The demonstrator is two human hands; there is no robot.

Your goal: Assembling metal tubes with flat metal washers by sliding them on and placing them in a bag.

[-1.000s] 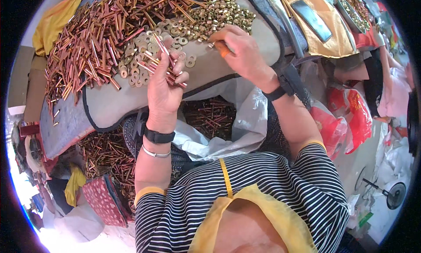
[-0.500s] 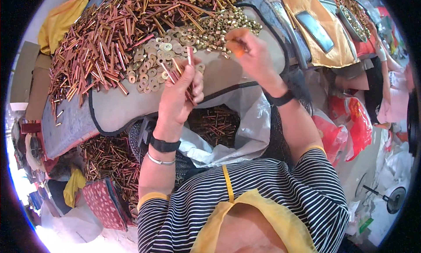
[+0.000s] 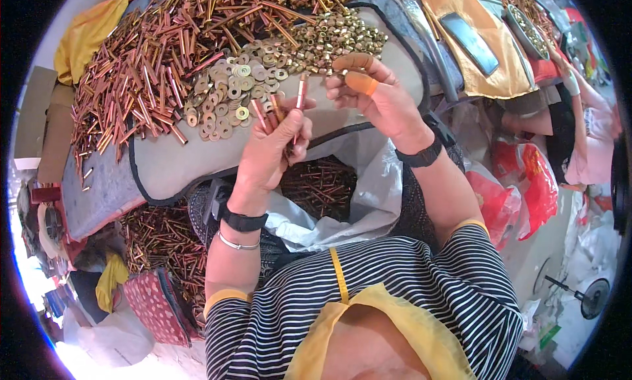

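My left hand (image 3: 273,139) is closed around several copper-coloured metal tubes (image 3: 301,93). One of them stands nearly upright between thumb and forefinger, while others poke out on the left of the thumb. Just to the right, my right hand (image 3: 378,93) has its fingers curled and wears orange covers on the thumb and a finger. Whatever it pinches is too small to make out. Beyond that hand lies a pile of small brass-coloured nuts (image 3: 339,37). Flat round washers (image 3: 234,90) are heaped beyond and to the left of my left hand.
A large heap of copper-coloured tubes (image 3: 151,77) covers the table's far left. Below my hands, a white sack (image 3: 378,195) holds finished-looking metal pieces (image 3: 322,186). A phone (image 3: 469,43) lies on yellow cloth at right. Another person's arm (image 3: 582,107) shows at far right.
My right hand has come down from the nut pile, closer to my left hand. My left hand has shifted slightly, its foremost tube now further right.
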